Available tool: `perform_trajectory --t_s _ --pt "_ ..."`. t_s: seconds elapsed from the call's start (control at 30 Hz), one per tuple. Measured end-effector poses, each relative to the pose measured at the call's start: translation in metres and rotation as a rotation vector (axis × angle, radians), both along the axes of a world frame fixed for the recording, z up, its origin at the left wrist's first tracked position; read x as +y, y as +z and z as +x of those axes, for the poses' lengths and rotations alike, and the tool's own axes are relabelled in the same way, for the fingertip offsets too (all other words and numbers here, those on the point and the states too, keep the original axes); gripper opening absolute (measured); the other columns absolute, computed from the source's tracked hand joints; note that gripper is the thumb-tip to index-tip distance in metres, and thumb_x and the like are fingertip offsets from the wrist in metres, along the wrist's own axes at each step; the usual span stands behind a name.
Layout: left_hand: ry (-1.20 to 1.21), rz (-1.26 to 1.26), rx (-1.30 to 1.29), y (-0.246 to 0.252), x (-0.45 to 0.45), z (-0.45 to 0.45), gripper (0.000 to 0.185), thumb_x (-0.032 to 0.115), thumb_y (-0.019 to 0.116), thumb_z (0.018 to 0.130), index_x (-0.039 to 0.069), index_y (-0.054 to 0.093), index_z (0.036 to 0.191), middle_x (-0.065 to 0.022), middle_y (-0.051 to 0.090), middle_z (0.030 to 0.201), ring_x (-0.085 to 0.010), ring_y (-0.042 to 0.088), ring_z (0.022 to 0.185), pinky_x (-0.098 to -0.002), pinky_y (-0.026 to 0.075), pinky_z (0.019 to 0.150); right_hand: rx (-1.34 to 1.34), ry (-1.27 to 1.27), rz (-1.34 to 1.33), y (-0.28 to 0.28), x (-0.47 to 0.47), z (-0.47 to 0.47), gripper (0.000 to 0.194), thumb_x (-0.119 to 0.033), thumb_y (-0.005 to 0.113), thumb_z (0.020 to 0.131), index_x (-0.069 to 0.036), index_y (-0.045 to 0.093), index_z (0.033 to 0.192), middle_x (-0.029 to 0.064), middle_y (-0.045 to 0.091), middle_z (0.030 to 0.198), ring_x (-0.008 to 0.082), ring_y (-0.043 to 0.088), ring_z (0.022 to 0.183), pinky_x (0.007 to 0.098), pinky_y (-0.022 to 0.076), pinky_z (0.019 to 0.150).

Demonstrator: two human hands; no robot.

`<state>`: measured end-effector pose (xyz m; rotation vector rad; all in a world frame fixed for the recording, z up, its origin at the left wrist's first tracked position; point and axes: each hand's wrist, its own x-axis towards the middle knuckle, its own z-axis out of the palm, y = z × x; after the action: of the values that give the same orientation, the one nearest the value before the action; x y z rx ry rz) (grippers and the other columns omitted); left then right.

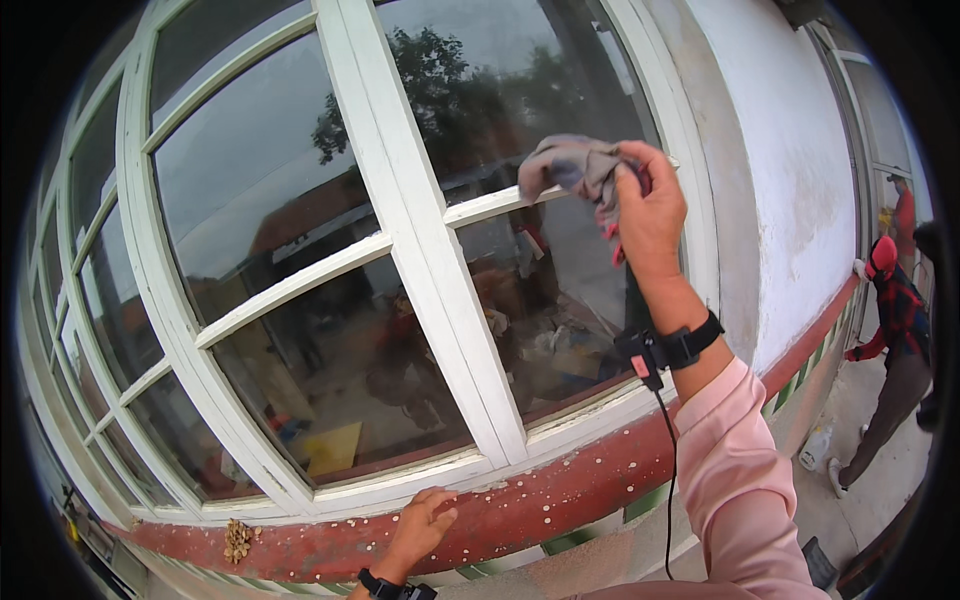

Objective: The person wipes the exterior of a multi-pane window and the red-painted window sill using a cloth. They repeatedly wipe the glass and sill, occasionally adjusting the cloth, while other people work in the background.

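My right hand (654,206) is raised in front of the right-hand window panes, its fingers and thumb pinching a crumpled grey and red cloth rag (581,169). The rag hangs over the crossbar of the white wooden window frame (360,262). Low down, my left hand (426,529) is over the red painted sill (555,491), fingers apart and slightly curled, with nothing in it. Whether it touches the sill I cannot tell. A black strap with a small device and a cable (670,450) is on my right wrist; another strap is on the left.
A small heap of tan pieces (238,541) lies on the sill at left. Beyond the white wall (780,157), a person in a checked shirt (900,307) bends beside a white plastic container or bag (816,448) on the ground. Another person in red (904,214) is farther back.
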<state>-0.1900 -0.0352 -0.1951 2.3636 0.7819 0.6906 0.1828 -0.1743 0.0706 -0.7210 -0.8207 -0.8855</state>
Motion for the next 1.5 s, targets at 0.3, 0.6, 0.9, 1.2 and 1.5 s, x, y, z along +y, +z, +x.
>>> perform_trajectory --t_s 0.3,0.6,0.9,1.2,1.5 --pt "0.502 0.386 -0.163 -0.108 -0.008 0.003 0.025 0.007 0.066 0.076 0.007 0.068 0.100 -0.0186 0.059 0.112 -0.0372 0.054 0.105 -0.0439 0.044 0.093 0.204 -0.427 -0.222 0.101 0.054 0.135 0.053 -0.008 0.060 0.078 -0.016 0.048 0.129 0.0157 0.046 0.122 0.0355 0.053 0.107 0.0403 0.0453 0.092" --pt "0.681 0.397 -0.174 -0.108 -0.023 0.032 0.025 0.007 0.063 0.076 0.004 0.066 0.101 -0.0183 0.059 0.109 -0.0363 0.053 0.104 -0.0446 0.044 0.092 0.047 -0.375 -0.214 0.164 0.086 0.147 0.065 -0.021 0.062 0.073 -0.014 0.045 0.135 0.0151 0.052 0.131 0.0364 0.051 0.117 0.0437 0.0424 0.097" --pt "0.683 0.503 -0.150 -0.119 -0.018 0.030 0.026 0.008 0.066 0.075 0.003 0.066 0.100 -0.0187 0.059 0.107 -0.0369 0.054 0.101 -0.0446 0.045 0.088 -0.318 -0.531 -0.438 0.238 0.128 0.032 0.053 -0.035 0.057 0.077 -0.025 0.054 0.129 0.0061 0.052 0.133 0.0363 0.050 0.118 0.0453 0.0444 0.096" --pt "0.658 0.529 -0.192 -0.119 -0.022 0.029 0.022 0.008 0.066 0.073 0.003 0.067 0.094 -0.0197 0.059 0.105 -0.0368 0.055 0.098 -0.0454 0.046 0.086 -0.674 -0.528 -0.907 0.153 0.107 -0.047 0.028 -0.012 0.053 0.080 -0.005 0.067 0.103 0.0121 0.057 0.115 0.0376 0.056 0.105 0.0462 0.0511 0.083" --pt "0.642 0.597 -0.178 -0.117 -0.023 0.032 0.018 0.007 0.066 0.072 0.005 0.067 0.089 -0.0171 0.061 0.101 -0.0355 0.056 0.094 -0.0449 0.046 0.082 -0.668 -0.701 -0.573 0.151 0.127 -0.023 0.031 -0.013 0.056 0.083 -0.015 0.064 0.113 0.0075 0.057 0.112 0.0326 0.057 0.101 0.0417 0.0530 0.079"
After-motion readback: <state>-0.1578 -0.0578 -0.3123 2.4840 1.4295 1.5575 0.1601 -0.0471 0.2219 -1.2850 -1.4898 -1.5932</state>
